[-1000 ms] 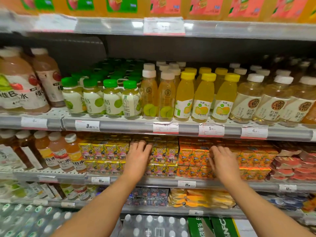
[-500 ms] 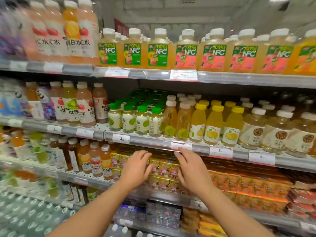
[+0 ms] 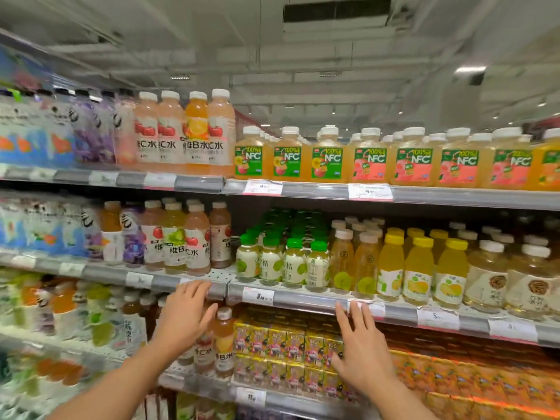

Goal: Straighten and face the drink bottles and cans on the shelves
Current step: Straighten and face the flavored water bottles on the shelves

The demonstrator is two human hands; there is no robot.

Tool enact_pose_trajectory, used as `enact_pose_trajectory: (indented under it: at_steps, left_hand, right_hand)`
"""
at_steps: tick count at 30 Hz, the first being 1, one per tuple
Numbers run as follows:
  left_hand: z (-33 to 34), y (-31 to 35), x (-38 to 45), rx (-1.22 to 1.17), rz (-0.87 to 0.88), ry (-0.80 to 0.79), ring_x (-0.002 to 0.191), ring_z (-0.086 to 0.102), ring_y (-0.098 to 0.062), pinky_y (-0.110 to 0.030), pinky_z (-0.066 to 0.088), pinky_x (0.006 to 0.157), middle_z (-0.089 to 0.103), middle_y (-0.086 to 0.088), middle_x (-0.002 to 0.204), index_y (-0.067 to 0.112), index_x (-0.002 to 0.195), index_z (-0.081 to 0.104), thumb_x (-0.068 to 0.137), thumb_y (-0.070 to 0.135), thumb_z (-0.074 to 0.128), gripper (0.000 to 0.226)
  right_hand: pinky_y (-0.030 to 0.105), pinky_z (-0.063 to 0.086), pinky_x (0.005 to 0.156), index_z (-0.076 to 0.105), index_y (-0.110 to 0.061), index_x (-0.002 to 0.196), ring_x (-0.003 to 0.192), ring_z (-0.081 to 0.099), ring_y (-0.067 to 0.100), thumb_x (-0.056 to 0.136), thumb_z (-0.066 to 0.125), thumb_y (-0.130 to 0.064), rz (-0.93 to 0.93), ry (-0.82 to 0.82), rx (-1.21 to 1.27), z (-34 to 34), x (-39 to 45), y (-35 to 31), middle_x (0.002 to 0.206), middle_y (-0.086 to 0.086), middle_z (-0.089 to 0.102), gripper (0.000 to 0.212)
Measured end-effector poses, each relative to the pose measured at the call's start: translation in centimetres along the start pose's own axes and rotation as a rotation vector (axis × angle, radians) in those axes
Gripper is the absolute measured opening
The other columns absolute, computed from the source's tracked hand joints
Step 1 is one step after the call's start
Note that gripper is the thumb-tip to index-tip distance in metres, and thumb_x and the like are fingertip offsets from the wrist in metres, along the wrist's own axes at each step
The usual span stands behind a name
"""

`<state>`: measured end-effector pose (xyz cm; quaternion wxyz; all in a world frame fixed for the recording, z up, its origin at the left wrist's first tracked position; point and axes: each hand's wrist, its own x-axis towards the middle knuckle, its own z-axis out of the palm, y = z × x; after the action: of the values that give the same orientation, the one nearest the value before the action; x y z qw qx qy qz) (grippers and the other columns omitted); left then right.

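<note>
Supermarket shelves (image 3: 394,304) of drinks fill the view under a grey ceiling with a dark vent (image 3: 336,9). Both hands are raised in front of the lower shelves, fingers straight and spread, holding nothing. The left hand (image 3: 185,316) has its fingertips at the grey shelf rail, in front of brown-capped bottles (image 3: 224,341) on the shelf below; whether it touches the rail cannot be told. The right hand (image 3: 362,356) hovers before yellow juice cartons (image 3: 288,344), its fingertips reaching up to a price tag (image 3: 368,307) on the rail.

Above the right hand, on the middle shelf, stand green-capped bottles (image 3: 281,265) in rows, then white-capped amber bottles (image 3: 342,262), yellow-capped bottles (image 3: 418,268) and pale tea bottles (image 3: 488,277) to the right, all upright. One green-capped bottle (image 3: 317,266) has its label turned sideways. Left of these stand vitamin water bottles (image 3: 185,241). On the top shelf, NFC juice bottles (image 3: 327,156) face forward beside taller vitamin water (image 3: 169,134). Orange cartons (image 3: 454,377) lie right of the yellow ones. The far left is blurred.
</note>
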<state>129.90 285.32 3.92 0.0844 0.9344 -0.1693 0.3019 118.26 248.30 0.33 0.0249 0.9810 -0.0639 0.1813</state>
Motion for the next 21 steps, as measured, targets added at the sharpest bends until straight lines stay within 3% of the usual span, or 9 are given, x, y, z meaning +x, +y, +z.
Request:
enact_pose_trajectory:
  at_steps: [3, 7, 11, 15, 21]
  left_hand:
    - [0.4, -5.1, 1.0, -0.009, -0.022, 0.032, 0.129, 0.052, -0.025, -0.043, 0.047, 0.104, 0.058, -0.002, 0.141, 0.016, 0.142, 0.055, 0.090, 0.062, 0.030, 0.073]
    - [1.6, -12.3, 2.5, -0.039, -0.036, -0.003, 0.143, 0.039, -0.026, -0.045, 0.036, 0.118, 0.046, -0.004, 0.155, 0.016, 0.152, 0.043, 0.093, 0.061, 0.037, 0.075]
    - [2.3, -17.2, 3.3, -0.062, -0.062, -0.051, 0.150, 0.027, -0.028, -0.047, 0.029, 0.121, 0.034, -0.005, 0.162, 0.020, 0.159, 0.031, 0.098, 0.054, 0.051, 0.073]
    - [2.6, -20.4, 3.3, -0.025, -0.050, -0.095, 0.151, 0.026, -0.031, -0.048, 0.027, 0.122, 0.032, -0.010, 0.163, 0.019, 0.159, 0.029, 0.099, 0.055, 0.049, 0.073]
    - [3.7, -23.3, 3.2, -0.028, -0.022, -0.134, 0.155, 0.016, -0.035, -0.053, 0.023, 0.123, 0.018, -0.012, 0.168, 0.022, 0.162, 0.022, 0.100, 0.056, 0.045, 0.074]
  right_hand:
    - [0.037, 0.050, 0.104, -0.015, -0.033, 0.159, 0.154, -0.014, 0.035, 0.083, 0.045, -0.066, 0.072, 0.009, -0.026, 0.1, 0.3, -1.6, 0.169, 0.009, -0.010, 0.103]
    - [0.026, 0.054, 0.097, -0.015, -0.033, 0.159, 0.154, -0.016, 0.035, 0.082, 0.043, -0.070, 0.162, 0.004, -0.058, 0.2, 1.0, -3.7, 0.168, 0.009, -0.013, 0.103]
    - [0.029, 0.046, 0.108, -0.016, -0.032, 0.159, 0.154, -0.017, 0.034, 0.087, 0.048, -0.070, 0.224, -0.007, -0.069, -0.2, 0.9, -5.1, 0.167, 0.010, -0.019, 0.104]
    - [0.034, 0.029, 0.120, -0.012, -0.029, 0.160, 0.155, -0.010, 0.034, 0.089, 0.054, -0.068, 0.279, -0.032, -0.068, -0.8, 1.0, -6.2, 0.167, 0.013, -0.018, 0.105]
    - [0.034, 0.033, 0.118, -0.005, -0.026, 0.161, 0.156, -0.001, 0.031, 0.089, 0.059, -0.065, 0.346, -0.062, -0.054, -1.0, 1.3, -7.1, 0.167, 0.014, -0.015, 0.104]
